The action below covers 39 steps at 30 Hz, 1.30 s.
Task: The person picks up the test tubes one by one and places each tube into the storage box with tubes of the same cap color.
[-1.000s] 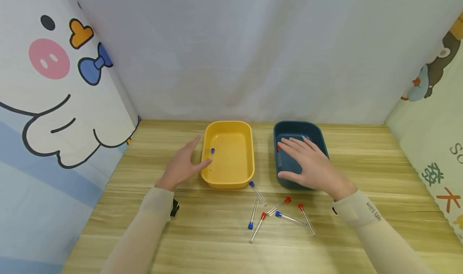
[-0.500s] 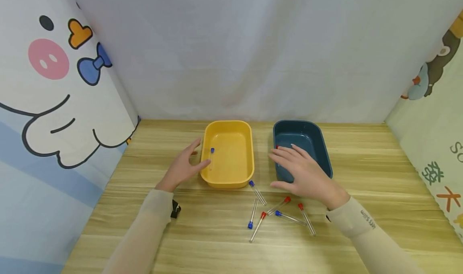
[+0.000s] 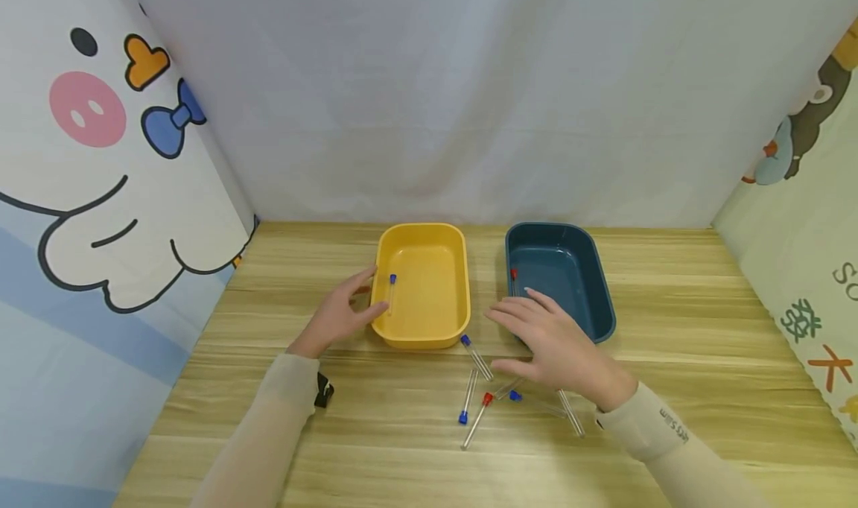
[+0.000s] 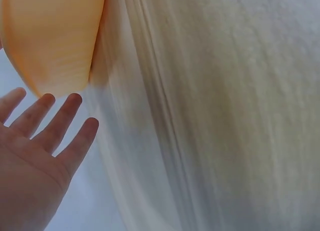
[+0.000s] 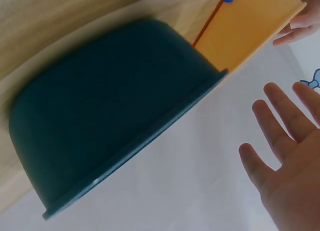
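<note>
My left hand (image 3: 338, 314) is spread at the left side of a yellow tray (image 3: 432, 292), with the thumb over its rim and nothing held. In that tray lies a blue-capped test tube (image 3: 392, 278). My right hand (image 3: 553, 348), fingers extended and holding nothing, hovers over the near left corner of a dark blue tray (image 3: 563, 270). A red-capped test tube (image 3: 514, 273) lies inside it, partly covered by the hand. In front of the trays are loose tubes, among them a blue-capped tube (image 3: 477, 357) and a red-capped tube (image 3: 477, 421). My right hand hides the caps of some others.
Both trays stand side by side on a wooden table (image 3: 375, 448), close to a pale cloth backdrop (image 3: 429, 106). Printed cloth panels border the left (image 3: 87, 217) and right sides. A small black object (image 3: 325, 390) shows beside the left sleeve.
My right hand has moved from over the dark blue tray toward me and to the left, now covering parts of the loose tubes. The left hand has barely moved.
</note>
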Each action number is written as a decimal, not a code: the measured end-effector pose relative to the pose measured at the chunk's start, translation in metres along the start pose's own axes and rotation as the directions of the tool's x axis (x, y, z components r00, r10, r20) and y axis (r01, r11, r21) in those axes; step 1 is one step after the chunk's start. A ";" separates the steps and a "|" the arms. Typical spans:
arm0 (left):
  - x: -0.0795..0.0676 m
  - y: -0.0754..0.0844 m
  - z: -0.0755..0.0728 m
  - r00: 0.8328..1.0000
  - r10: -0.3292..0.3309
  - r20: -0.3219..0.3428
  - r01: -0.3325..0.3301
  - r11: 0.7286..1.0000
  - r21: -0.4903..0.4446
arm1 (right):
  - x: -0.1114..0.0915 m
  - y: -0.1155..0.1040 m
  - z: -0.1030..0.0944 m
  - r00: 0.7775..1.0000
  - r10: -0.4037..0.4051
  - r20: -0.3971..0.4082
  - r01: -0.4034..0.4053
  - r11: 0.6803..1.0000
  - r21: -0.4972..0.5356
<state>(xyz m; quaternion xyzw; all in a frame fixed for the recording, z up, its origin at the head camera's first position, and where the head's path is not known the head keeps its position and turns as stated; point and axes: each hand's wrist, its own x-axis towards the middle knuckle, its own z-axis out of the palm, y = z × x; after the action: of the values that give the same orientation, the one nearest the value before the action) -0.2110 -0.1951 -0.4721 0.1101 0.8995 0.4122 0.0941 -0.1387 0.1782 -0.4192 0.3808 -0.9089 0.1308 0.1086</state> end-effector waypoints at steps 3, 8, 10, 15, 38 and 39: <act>0.000 -0.003 0.001 1.000 0.017 0.006 -0.017 1.000 -0.014 | -0.001 -0.003 0.005 1.000 -0.024 0.005 0.024 1.000 -0.003; -0.001 -0.005 0.002 0.999 0.039 0.015 -0.038 0.999 -0.024 | -0.001 -0.005 0.010 0.999 -0.037 0.038 0.036 0.999 0.012; -0.001 -0.005 0.002 0.999 0.044 0.018 -0.043 0.999 -0.026 | -0.001 -0.004 0.010 0.997 -0.024 0.079 0.021 0.999 0.037; -0.002 -0.005 0.002 0.998 0.055 0.022 -0.054 0.998 -0.034 | 0.000 -0.001 0.016 0.982 -0.005 0.191 -0.011 0.996 0.086; -0.003 -0.011 0.003 0.997 0.066 0.028 -0.063 0.994 -0.090 | -0.006 -0.011 0.040 0.968 0.010 0.251 -0.058 0.981 0.185; -0.003 -0.011 0.003 0.997 0.066 0.028 -0.063 0.994 -0.092 | -0.006 -0.011 0.041 0.965 0.024 0.260 -0.077 0.977 0.198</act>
<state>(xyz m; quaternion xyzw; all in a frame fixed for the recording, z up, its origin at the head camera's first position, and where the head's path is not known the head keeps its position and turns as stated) -0.2083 -0.2010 -0.4823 0.1410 0.8743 0.4536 0.0996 -0.1303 0.1612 -0.4582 0.3804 -0.9062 0.1766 -0.0532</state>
